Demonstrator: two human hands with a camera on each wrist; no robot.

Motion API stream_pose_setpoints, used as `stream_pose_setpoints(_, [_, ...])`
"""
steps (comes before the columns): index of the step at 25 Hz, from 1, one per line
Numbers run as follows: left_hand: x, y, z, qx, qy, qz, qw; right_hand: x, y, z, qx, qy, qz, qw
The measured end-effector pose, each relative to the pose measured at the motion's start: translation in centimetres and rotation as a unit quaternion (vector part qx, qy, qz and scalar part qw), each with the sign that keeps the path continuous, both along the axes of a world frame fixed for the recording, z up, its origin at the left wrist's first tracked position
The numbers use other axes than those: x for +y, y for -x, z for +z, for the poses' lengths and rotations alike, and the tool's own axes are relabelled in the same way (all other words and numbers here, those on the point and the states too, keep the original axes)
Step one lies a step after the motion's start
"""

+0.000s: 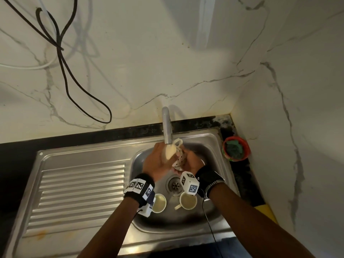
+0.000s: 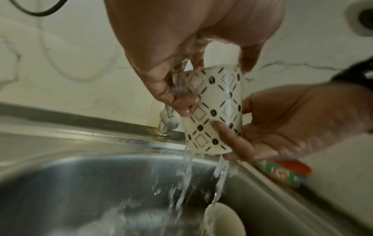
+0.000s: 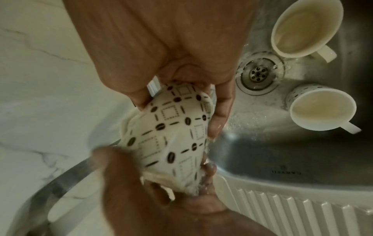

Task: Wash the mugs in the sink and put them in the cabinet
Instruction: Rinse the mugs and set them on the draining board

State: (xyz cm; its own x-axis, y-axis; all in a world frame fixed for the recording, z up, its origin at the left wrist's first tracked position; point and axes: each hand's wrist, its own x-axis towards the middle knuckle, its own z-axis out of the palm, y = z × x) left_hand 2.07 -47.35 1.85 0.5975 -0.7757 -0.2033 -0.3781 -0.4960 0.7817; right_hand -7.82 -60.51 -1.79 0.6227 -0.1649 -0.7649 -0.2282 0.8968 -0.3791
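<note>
The cream ceramic mug with a dark diamond-and-bean pattern (image 2: 214,111) is clasped between the left hand (image 1: 158,162) and right hand (image 1: 191,162) under the steel tap (image 1: 167,127), at the far side of the stainless sink (image 1: 210,146). Its long axis is tilted, and it is held equally by both hands.

The tap (image 1: 167,127) hangs right over my hands. Behind my wrists two mugs (image 1: 188,201) flank the drain (image 1: 174,184) (both upright), crowding the basin's near side. The ribbed drainboard (image 1: 78,196) to my left lies bare.
</note>
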Motion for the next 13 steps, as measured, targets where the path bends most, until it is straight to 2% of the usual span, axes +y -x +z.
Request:
stream_pose_setpoints(3, [-0.5,-0.1,0.9,0.123,0.021,0.055,0.991,0.3,-0.3,0.3,-0.015,-0.021,0.021,0.999])
stream_pose_setpoints(5, [-1.3,-0.6,0.7,0.128,0.014,0.084,0.988,0.3,-0.2,0.4,-0.02,-0.014,0.027,0.999])
stream_pose_setpoints(7, [-2.1,-0.1,0.7,0.122,0.019,0.076,0.989,0.1,-0.4,0.6,-0.012,-0.03,-0.013,0.999])
stream_pose_setpoints(9, [-2.6,0.4,0.7,0.161,0.046,0.064,0.984,0.0,-0.3,0.3,0.007,-0.034,-0.047,0.998])
stream_pose_setpoints(13, [-3.1,0.2,2.3,0.242,0.055,0.123,0.961,0.3,0.5,0.4,0.03,-0.018,-0.035,0.999])
